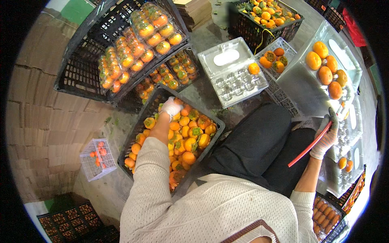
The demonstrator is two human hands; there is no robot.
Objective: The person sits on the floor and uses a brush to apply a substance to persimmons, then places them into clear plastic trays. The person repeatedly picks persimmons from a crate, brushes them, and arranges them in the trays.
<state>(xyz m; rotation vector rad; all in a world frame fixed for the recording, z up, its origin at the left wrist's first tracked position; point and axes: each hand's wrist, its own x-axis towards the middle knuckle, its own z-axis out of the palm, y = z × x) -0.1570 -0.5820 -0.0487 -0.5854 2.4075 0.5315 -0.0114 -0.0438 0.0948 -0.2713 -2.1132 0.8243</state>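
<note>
My left hand [171,107], in a white glove, reaches into the far end of a black plastic crate [220,127] of loose persimmons [189,158]. Its fingertips are among the fruit, and whether they grip one is hidden. In a striped glove, my right hand [325,139] holds a slender tool with a red handle [307,150]; its working end is not clear. Just beyond that hand an open clear plastic clamshell tray [294,79] carries several persimmons [325,75]. Another open clamshell [225,94], with one persimmon [254,68] in a corner cup, lies ahead of my knees.
Black crates [88,65] of packed clamshells [155,30] stand at the upper left. A crate of leafy persimmons [267,15] is at the back. White baskets [278,91] [98,159] hold some fruit. More trays [340,173] line the right; stacked cardboard [57,115] lines the left.
</note>
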